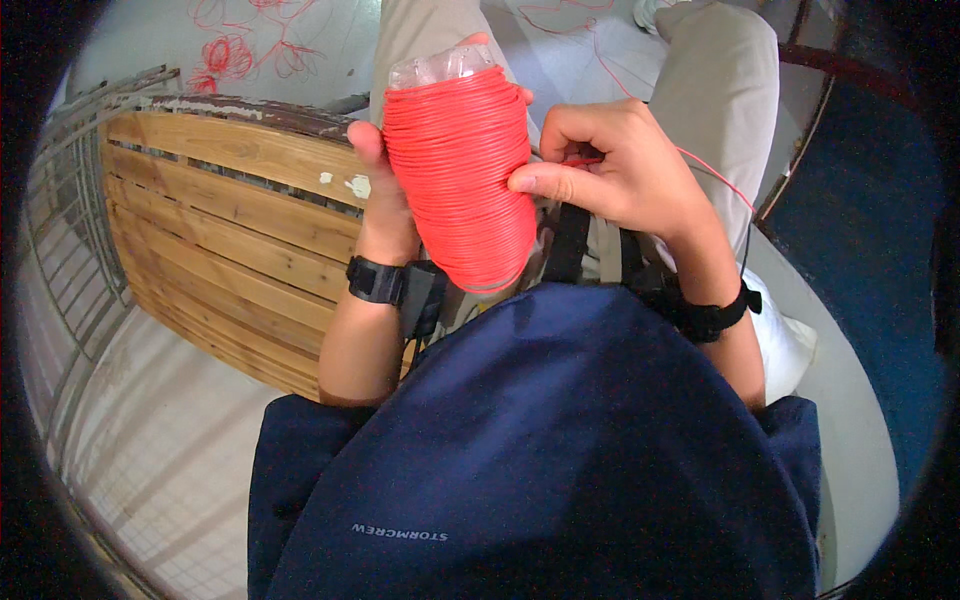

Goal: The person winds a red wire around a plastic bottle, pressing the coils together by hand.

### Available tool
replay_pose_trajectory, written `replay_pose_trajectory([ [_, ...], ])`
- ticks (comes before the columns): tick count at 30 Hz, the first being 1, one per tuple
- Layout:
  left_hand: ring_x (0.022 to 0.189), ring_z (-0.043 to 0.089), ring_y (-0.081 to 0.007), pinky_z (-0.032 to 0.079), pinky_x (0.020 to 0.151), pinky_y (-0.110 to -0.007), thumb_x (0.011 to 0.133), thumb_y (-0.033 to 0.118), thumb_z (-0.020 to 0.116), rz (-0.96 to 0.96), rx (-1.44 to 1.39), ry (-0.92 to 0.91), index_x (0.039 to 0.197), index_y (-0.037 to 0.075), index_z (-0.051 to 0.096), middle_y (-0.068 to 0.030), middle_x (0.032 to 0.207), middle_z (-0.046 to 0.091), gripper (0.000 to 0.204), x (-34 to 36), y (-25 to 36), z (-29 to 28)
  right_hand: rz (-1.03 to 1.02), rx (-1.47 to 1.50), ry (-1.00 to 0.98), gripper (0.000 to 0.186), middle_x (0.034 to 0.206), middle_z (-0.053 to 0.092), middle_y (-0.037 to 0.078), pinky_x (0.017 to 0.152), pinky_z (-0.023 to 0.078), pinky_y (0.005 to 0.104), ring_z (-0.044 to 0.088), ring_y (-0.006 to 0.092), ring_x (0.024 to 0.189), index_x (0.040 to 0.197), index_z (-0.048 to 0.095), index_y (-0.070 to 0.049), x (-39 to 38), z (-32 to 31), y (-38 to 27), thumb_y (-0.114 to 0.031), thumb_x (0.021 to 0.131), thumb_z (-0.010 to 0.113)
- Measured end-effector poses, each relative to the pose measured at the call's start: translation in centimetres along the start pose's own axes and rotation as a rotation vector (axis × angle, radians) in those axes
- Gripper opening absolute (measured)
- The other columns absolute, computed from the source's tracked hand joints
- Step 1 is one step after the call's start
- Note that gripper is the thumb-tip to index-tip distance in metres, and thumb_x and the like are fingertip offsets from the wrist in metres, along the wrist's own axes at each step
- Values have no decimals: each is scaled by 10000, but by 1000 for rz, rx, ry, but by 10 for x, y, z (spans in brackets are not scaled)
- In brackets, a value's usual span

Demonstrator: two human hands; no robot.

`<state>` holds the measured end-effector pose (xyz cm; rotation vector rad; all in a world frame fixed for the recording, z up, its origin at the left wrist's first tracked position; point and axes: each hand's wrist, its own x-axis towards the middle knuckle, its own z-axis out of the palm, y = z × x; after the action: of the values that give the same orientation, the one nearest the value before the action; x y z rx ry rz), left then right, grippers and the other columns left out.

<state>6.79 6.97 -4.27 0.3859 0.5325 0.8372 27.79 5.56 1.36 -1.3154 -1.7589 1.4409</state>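
Observation:
A clear plastic core [440,70], thickly wound with red cord [458,180], is held upright in front of me. My left hand [385,200] grips it from the left and behind, fingertips showing past its edges. My right hand [615,170] is at the right of the winding, thumb tip against the coils and fingers curled around red cord at its side. A thin strand [730,180] runs out past this hand; where it ends is unclear.
Loose tangles of red cord [215,65] lie on the pale floor beyond. A wooden slatted surface [220,230] is at my left, beside grey metal bars [70,230]. My legs [715,70] are spread forward. A dark blue surface [870,250] is at the right.

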Motion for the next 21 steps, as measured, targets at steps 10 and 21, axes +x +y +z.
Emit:
replay_pose_trajectory([
  [10, 1173, 564, -333, 474, 1017, -446, 567, 935, 486, 28, 236, 233, 1487, 22, 233, -232, 1324, 529, 1321, -5, -3, 9, -15, 115, 2, 379, 563, 538, 66, 485, 402, 304, 502, 137, 499, 704, 582, -28, -3, 1, 0, -347, 834, 740],
  [21, 1150, 584, -328, 505, 974, -429, 552, 949, 477, 33, -172, -94, 1492, 5, 201, -260, 1290, 544, 1361, 5, -1, -4, -41, 51, 28, 371, 556, 543, 74, 484, 411, 307, 514, 161, 482, 688, 582, -34, -1, -2, 5, -337, 826, 746],
])
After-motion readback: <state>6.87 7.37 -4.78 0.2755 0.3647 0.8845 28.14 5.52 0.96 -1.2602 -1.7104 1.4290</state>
